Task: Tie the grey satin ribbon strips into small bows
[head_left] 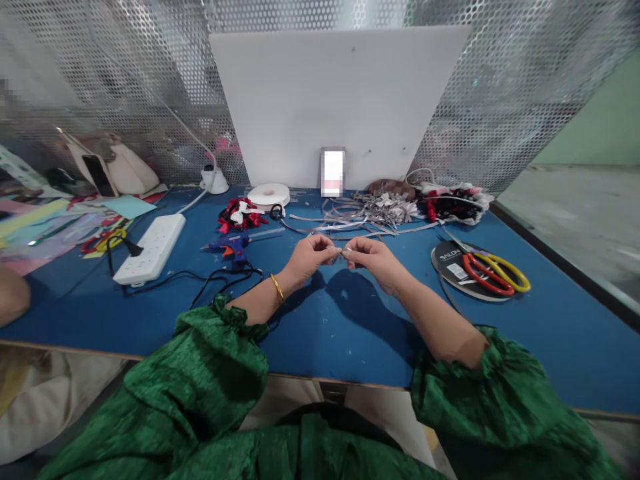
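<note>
Both hands meet over the middle of the blue table (pixel 320 333). My left hand (pixel 311 259), with a gold bangle at its wrist, is pinched at the fingertips. Close beside it, my right hand (pixel 373 260) is pinched too. Between the fingertips is something small and greyish, too small to name. Just behind the hands lie long grey ribbon strips (pixel 345 220) and a pile of short grey ribbon pieces (pixel 393 208). A blue glue gun (pixel 235 248) lies left of my left hand.
Scissors (pixel 487 270) rest on a black spool (pixel 453 257) at right. A power strip (pixel 150 250), white ribbon roll (pixel 269 195) and red bows (pixel 240 215) stand left. A lit phone (pixel 333 171) leans on a white board (pixel 325 100). Someone's arm (pixel 13 295) shows far left.
</note>
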The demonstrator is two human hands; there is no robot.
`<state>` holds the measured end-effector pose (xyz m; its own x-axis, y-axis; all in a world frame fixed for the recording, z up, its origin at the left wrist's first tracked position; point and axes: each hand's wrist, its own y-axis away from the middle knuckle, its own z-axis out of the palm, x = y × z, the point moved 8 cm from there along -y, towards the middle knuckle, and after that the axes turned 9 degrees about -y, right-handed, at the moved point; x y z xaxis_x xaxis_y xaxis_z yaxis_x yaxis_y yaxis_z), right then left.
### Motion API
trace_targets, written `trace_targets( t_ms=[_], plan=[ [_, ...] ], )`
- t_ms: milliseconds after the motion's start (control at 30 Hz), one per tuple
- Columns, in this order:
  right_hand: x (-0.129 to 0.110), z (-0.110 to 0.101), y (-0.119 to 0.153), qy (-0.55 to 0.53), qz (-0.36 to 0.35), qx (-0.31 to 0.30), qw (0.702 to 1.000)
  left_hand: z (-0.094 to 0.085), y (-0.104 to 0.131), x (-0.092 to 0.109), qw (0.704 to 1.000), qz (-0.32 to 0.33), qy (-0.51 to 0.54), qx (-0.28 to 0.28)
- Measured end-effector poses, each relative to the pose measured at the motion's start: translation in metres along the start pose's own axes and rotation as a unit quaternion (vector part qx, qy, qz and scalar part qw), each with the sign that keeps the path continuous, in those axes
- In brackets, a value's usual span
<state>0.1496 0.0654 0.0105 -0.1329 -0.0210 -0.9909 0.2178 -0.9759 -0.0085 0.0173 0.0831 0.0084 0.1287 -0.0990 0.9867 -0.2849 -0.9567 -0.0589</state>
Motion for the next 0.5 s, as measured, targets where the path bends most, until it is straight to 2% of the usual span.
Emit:
trace_targets(
  t_ms=[100, 167, 267, 367, 500],
  plan=[
    [0.012, 0.003, 0.004, -0.102, 0.100, -0.029, 0.989, 0.000, -0.001, -0.005, 0.999, -0.022, 0.024, 0.005],
    [0.015, 0.005, 0.006, -0.157, 0.130, -0.046, 0.978, 0.002, -0.001, -0.008, 0.998, -0.037, 0.047, -0.006],
    [0.015, 0.008, 0.005, -0.175, 0.123, -0.070, 0.974, 0.011, 0.001, -0.011, 0.991, -0.064, 0.095, -0.065],
    [0.018, 0.007, 0.002, -0.135, 0.114, -0.064, 0.982, 0.021, 0.005, -0.012, 0.977, -0.094, 0.144, -0.128],
    [0.015, 0.008, 0.000, -0.096, 0.072, -0.048, 0.992, 0.025, 0.008, -0.014, 0.960, -0.131, 0.195, -0.152]
  ],
)
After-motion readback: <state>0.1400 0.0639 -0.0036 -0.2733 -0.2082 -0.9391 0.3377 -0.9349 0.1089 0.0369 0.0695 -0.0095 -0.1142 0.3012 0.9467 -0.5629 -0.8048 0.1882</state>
